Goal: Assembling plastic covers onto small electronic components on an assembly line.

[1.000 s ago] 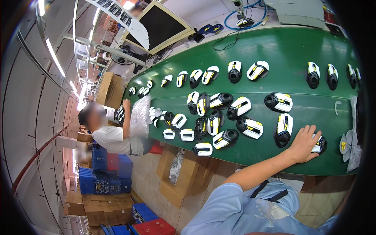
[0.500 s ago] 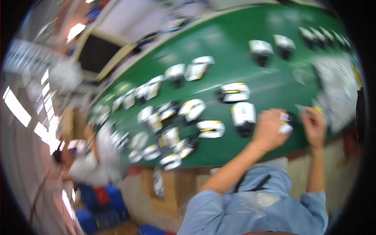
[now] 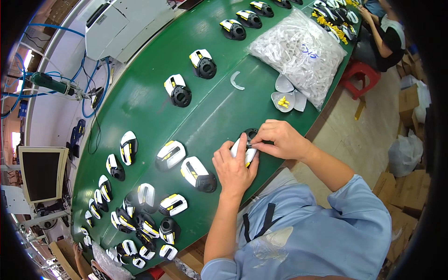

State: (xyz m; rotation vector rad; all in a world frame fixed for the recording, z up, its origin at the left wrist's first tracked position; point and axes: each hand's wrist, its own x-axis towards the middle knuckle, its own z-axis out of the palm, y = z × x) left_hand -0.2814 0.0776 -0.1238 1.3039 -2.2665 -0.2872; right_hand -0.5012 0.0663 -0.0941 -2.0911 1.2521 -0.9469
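Right hand (image 3: pixel 279 139) has swung over to the shell (image 3: pixel 250 156) between my hands; whether it pinches or merely presses, I can't tell. My left hand (image 3: pixel 233 169) grasps that shell against the surface (image 3: pixel 200 119), likely steadying it for the right.

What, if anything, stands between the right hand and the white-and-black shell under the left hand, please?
Nothing visible does: the right hand is right at the black end of the shell, while the left hand holds its white part.
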